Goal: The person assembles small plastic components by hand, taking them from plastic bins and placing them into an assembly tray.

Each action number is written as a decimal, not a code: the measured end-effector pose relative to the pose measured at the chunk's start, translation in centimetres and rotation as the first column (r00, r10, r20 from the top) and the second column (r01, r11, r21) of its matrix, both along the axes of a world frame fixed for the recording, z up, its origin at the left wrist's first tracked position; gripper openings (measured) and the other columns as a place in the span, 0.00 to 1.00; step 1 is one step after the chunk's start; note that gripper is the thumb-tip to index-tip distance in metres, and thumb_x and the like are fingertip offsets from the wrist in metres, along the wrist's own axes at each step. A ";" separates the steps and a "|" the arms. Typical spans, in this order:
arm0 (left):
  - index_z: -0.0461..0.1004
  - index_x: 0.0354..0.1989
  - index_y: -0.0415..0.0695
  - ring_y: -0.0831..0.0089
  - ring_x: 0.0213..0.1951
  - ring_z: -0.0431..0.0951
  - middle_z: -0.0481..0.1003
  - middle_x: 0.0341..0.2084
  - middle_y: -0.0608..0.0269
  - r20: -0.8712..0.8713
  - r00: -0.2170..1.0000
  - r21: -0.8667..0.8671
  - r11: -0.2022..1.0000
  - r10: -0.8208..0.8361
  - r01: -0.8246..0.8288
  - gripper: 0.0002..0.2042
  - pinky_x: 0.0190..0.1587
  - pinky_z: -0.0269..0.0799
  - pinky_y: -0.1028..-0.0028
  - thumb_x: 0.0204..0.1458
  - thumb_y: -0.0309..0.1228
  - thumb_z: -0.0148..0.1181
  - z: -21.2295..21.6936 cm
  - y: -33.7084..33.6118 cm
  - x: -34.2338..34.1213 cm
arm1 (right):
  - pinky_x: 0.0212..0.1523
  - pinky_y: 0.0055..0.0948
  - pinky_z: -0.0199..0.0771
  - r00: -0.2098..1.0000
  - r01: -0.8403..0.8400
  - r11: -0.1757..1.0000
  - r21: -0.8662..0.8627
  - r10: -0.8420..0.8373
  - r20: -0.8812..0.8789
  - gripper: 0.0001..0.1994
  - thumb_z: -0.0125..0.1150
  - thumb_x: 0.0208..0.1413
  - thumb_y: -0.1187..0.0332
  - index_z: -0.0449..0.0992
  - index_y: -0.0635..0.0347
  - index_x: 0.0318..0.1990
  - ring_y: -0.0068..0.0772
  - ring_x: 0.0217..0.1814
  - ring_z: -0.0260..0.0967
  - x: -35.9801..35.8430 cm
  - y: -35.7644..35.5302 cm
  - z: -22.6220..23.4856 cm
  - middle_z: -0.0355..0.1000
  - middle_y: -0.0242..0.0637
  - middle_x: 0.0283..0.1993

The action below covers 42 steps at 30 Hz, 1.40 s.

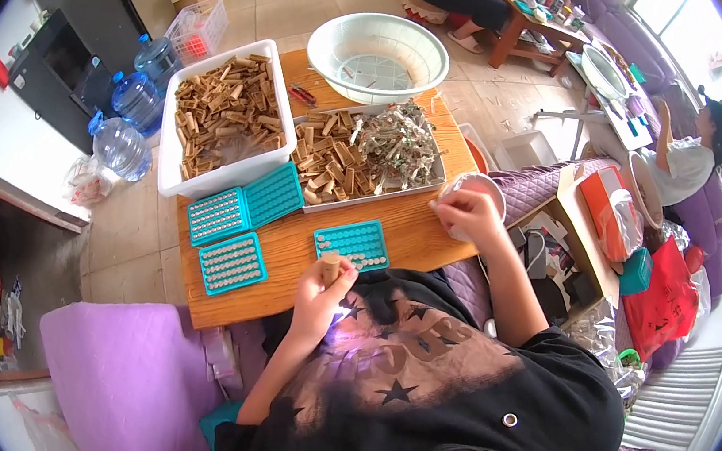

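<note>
Left hand (320,292): nearest the body, at the near edge of the tabletop (293,251); grip closed around a short tan tube (330,267), held upright.
Teal tray (353,246): just beyond the left hand, touching or nearly touching the tube; rows of small pale pieces fill part of its grid.
Right hand (466,211): at the right edge of the tabletop, over a small white bowl (483,189); fingertips pinched together — whether they hold a piece is too small to tell.
Second teal tray (233,262): left of the first, apart from both hands, its grid filled.
Hinged teal tray (244,203): further back, lying open, one half filled.
Flat tray (366,154): behind the teal trays; tan tubes in its left part, a tangle of grey-white scraps in its right.
White bin (219,117): back left, heaped with more tan tubes.
White basin (377,54): far end of the tabletop, almost bare inside.
Water jugs (125,110): on the floor, left of the bin.
Other people: seated at separate tables, far right and far back.
Handling note: judging by the pose, the tube is best kept steady and upright in the left hand, close to the tray, while the right brings one piece at a time — a loose hold would likely tip it.
</note>
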<state>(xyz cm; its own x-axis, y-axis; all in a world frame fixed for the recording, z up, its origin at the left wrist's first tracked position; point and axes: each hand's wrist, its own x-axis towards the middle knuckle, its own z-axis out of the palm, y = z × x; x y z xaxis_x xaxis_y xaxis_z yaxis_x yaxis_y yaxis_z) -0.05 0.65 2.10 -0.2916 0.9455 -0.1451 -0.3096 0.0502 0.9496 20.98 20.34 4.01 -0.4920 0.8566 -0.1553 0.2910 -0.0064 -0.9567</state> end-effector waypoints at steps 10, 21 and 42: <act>0.72 0.35 0.41 0.89 0.26 0.62 0.67 0.23 0.75 -0.062 0.992 0.031 0.994 0.109 -0.108 0.07 0.27 0.57 0.85 0.54 0.31 0.57 0.4 1.4 1.0 | 0.30 0.16 0.67 0.912 -0.295 0.933 -0.207 0.211 -0.352 0.07 0.60 0.53 0.70 0.75 0.67 0.32 0.16 0.27 0.66 -6.6 -7.9 -0.8 0.72 0.30 0.28; 0.71 0.33 0.39 0.78 0.26 0.71 0.73 0.23 0.64 -0.575 0.816 -0.007 0.997 0.061 -0.080 0.07 0.30 0.68 0.75 0.49 0.29 0.58 -0.3 1.0 0.7 | 0.33 0.22 0.72 0.938 -0.282 0.944 0.170 0.308 -0.157 0.05 0.60 0.50 0.74 0.74 0.67 0.32 0.21 0.30 0.70 -7.0 -8.2 0.5 0.73 0.34 0.28; 0.62 0.40 0.42 0.85 0.25 0.57 0.60 0.24 0.71 0.059 0.991 0.138 0.984 -0.123 0.114 0.09 0.29 0.55 0.83 0.59 0.29 0.34 0.9 0.8 1.1 | 0.37 0.28 0.74 0.946 -0.085 0.703 0.706 0.280 -0.164 0.07 0.62 0.42 0.79 0.73 0.61 0.30 0.36 0.36 0.73 -8.3 -9.4 1.5 0.73 0.39 0.36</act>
<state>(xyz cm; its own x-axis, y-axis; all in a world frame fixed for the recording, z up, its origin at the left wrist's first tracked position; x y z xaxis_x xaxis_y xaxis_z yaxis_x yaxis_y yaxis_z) 1.06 1.47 2.97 -0.1707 0.9849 -0.0302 -0.3722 -0.0360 0.9275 12.71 10.96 5.55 -0.5872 0.5664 0.5783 -0.0235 0.7022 -0.7116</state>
